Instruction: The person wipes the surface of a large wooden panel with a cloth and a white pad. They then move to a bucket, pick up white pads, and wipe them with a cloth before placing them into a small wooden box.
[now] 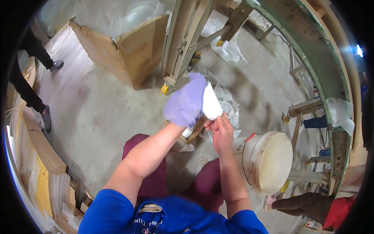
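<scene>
A lavender cloth (pixel 186 100) covers my left hand (pixel 180 124) almost wholly, so its fingers are hidden. Against the cloth's right edge leans a smooth white piece (pixel 211 103), rounded at its lower end and narrower at the top; its kind I cannot make out. My right hand (pixel 222 130) pinches that rounded lower end between thumb and fingertips. Just below the cloth shows a bit of a second white object (pixel 187 132), beside a small brown wooden frame or stand (pixel 198 128). Crumpled clear plastic (pixel 230 105) lies on the floor beyond my right hand.
At my right stands a white bucket (pixel 269 160). Ahead are a large cardboard box (pixel 128 54) and a metal frame on yellow castors (pixel 165 89). Stacked flat cardboard (pixel 44 156) lines the left. A person's legs (pixel 29 74) stand far left; another person's leg (pixel 300 204) extends at right.
</scene>
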The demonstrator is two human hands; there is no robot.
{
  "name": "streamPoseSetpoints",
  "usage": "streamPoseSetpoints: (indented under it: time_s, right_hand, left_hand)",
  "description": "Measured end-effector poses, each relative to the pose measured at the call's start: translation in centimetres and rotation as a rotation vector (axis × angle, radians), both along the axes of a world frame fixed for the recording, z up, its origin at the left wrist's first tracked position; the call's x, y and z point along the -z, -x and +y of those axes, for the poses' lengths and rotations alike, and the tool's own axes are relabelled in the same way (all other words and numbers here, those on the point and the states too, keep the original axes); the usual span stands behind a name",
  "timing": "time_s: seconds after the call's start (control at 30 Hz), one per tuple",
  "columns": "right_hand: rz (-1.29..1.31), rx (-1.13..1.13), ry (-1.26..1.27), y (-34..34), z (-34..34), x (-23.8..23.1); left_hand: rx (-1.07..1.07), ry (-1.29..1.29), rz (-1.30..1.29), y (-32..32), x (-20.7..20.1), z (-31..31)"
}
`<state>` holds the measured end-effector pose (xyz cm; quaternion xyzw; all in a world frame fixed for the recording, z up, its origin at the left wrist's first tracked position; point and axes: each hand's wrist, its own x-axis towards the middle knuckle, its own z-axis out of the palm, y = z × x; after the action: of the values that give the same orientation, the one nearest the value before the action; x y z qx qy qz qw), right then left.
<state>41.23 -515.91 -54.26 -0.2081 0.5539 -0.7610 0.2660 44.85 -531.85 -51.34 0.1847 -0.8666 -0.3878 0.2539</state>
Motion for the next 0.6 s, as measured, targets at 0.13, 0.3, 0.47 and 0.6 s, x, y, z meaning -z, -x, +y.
streamPoseSetpoints:
  time_s: [0.13,0.3,0.47,0.6]
  right_hand:
    - [-0.095,-0.083,-0.016,-0.3,-1.7,1.1]
    - [-0.203,-0.145,0.000,-0.2,-4.1,5.1]
    - [-0.022,0.130,-0.357,1.3,-3.1,11.4]
    - [0.791,0.025,-0.979,3.9,2.0,16.7]
  left_hand:
    - [-0.144,0.278,0.344,0.2,3.9,-2.7]
    - [-0.458,-0.039,0.300,0.8,4.6,-6.1]
    - [-0.479,-1.447,0.431,-0.1,0.1,-6.3]
    - [-0.266,-1.597,0.267,2.4,-0.2,-3.5]
